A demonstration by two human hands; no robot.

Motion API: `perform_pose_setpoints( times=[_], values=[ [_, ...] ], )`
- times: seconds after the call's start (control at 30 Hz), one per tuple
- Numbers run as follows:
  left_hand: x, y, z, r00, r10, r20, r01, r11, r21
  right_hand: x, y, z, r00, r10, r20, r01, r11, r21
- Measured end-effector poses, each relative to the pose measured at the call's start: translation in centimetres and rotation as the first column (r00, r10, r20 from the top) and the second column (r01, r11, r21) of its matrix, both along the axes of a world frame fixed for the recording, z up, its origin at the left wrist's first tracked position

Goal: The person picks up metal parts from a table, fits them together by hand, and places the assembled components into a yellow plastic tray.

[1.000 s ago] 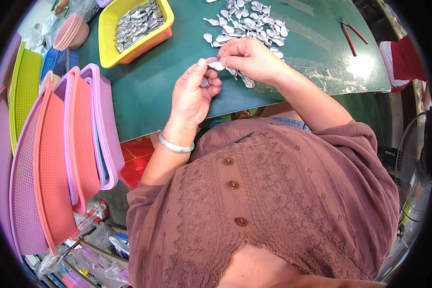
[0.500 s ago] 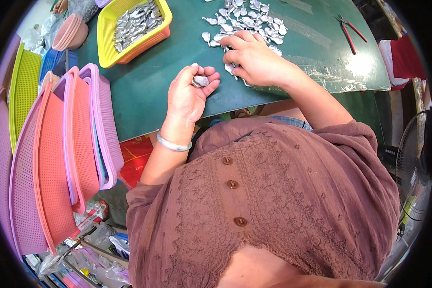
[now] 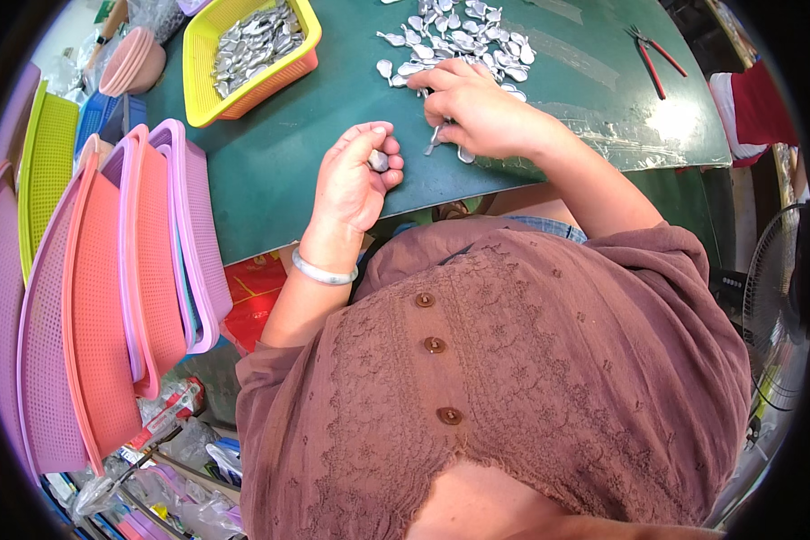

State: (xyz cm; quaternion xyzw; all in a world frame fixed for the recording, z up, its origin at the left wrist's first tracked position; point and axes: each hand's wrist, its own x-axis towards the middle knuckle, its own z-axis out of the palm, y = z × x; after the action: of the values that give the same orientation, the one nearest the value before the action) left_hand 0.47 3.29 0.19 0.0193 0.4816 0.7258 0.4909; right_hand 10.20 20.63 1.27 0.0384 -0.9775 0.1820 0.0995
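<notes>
My left hand [image 3: 355,180] hovers near the table's front edge, its fingers curled round a small silver metal piece [image 3: 379,161] that shows between thumb and fingers. Whether more pieces lie in that palm is hidden. Over the near side of a loose pile of silver, pear-shaped metal pieces [image 3: 463,40], my right hand [image 3: 481,110] pinches one such piece [image 3: 435,140] between thumb and fingers, tilted on edge. Another piece [image 3: 465,155] lies just below that hand, by the table edge. Parts of the pile are covered by my right hand.
On the green table [image 3: 288,171], a yellow basket [image 3: 198,103] of similar pieces stands far left. Red-handled pliers [image 3: 652,67] lie far right. Pink and purple baskets [image 3: 99,315] are stacked at left, pink bowls [image 3: 133,63] behind. A fan [image 3: 772,288] stands at right.
The fingers of my left hand have closed further round their silver piece. My right hand now holds a piece up on edge that lay flatter under its fingers before.
</notes>
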Motion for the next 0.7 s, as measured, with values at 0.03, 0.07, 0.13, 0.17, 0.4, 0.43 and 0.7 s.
perform_pose_setpoints(
  times=[0.03, 0.07, 0.13, 0.17, 0.4, 0.43, 0.7],
  values=[
    [0.0, 0.0, 0.0, 1.0, 0.003, -0.002, -0.003, 1.0, 0.008, -0.1, 0.1, -0.1, 0.999, 0.001, -0.048, -0.003, 0.999, -0.051],
    [0.0, -0.1, -0.1, 1.0, 0.007, -0.004, -0.007, 1.0, 0.015, -0.1, 0.2, -0.2, 0.995, -0.001, -0.097, -0.009, 0.995, -0.102],
    [0.1, -0.1, -0.1, 1.0, 0.01, 0.01, -0.01, 1.0, 0.019, -0.2, 0.1, 0.0, 0.982, 0.006, -0.188, -0.04, 0.984, -0.174],
    [0.1, 0.0, -0.1, 1.0, 0.007, 0.025, -0.008, 1.0, 0.014, -0.1, -0.2, 0.3, 0.973, 0.015, -0.231, -0.061, 0.979, -0.195],
    [0.8, 0.3, -0.3, 1.0, -0.016, -0.023, 0.019, 0.992, 0.121, -0.1, -1.5, 0.7, 0.902, 0.024, -0.432, -0.154, 0.951, -0.269],
    [0.8, 0.2, -0.4, 0.999, -0.006, -0.038, 0.011, 0.992, 0.129, -0.1, -1.5, 0.8, 0.903, -0.001, -0.43, -0.149, 0.937, -0.316],
    [0.7, 0.1, -0.4, 0.996, 0.083, 0.042, -0.088, 0.986, 0.144, -2.9, 0.7, -1.0, 0.94, -0.188, -0.285, 0.183, 0.982, -0.044]
  ],
)
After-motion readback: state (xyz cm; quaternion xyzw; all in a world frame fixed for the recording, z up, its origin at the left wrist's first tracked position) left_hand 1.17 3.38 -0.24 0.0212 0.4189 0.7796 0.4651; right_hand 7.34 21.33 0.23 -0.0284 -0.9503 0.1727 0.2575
